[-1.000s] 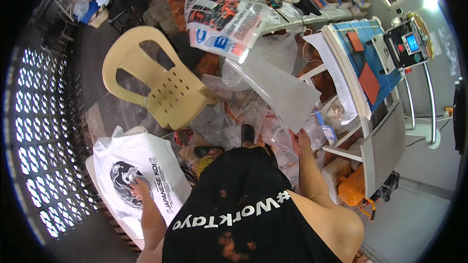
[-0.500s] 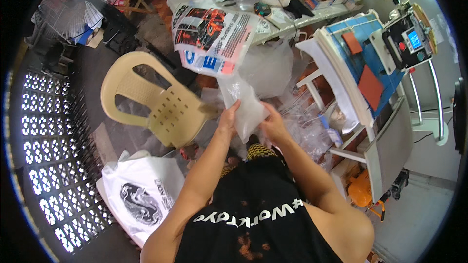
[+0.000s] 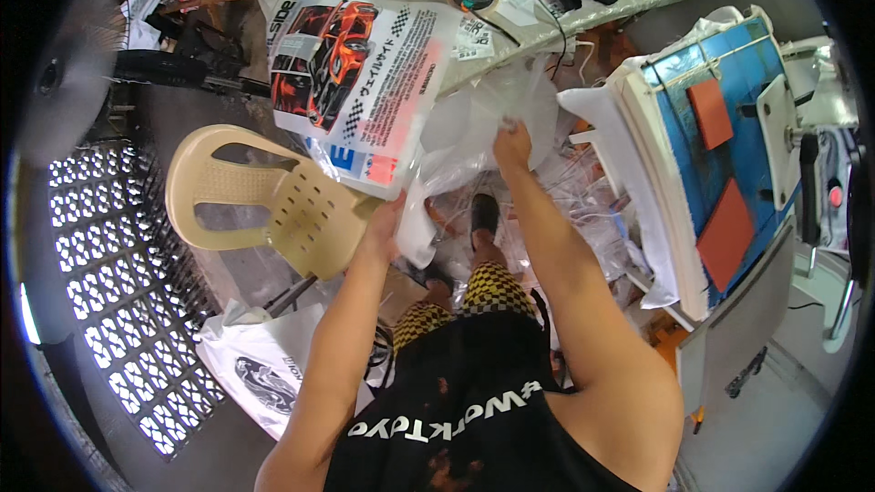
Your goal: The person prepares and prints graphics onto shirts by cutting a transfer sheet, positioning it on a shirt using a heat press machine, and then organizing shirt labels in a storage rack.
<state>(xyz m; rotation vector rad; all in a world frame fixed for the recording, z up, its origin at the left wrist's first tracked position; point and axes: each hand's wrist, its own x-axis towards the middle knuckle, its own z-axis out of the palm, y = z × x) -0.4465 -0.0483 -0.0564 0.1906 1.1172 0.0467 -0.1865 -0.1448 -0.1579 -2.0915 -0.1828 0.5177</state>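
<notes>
My left hand (image 3: 387, 221) grips a pale translucent sheet (image 3: 415, 228) that hangs crumpled just below a large printed film (image 3: 355, 73) showing an orange car. The printed film lies over the near edge of the table (image 3: 565, 16). My right hand (image 3: 510, 139) reaches forward to the right of the film, above loose clear plastic (image 3: 547, 178) hanging and strewn below the table; its fingers look curled but are smeared, so what they hold, if anything, is unclear.
A beige plastic chair (image 3: 228, 187) stands left of me. At right is a heat press (image 3: 729, 164) with red pads. A fan (image 3: 64, 91) is at the far left, above a patterned vent block wall (image 3: 123, 282). White printed fabric (image 3: 241, 364) lies low at left.
Both hands were together on the translucent sheet half a second ago; my right hand has moved forward from it, my left slightly leftward. The table and heat press now appear closer.
</notes>
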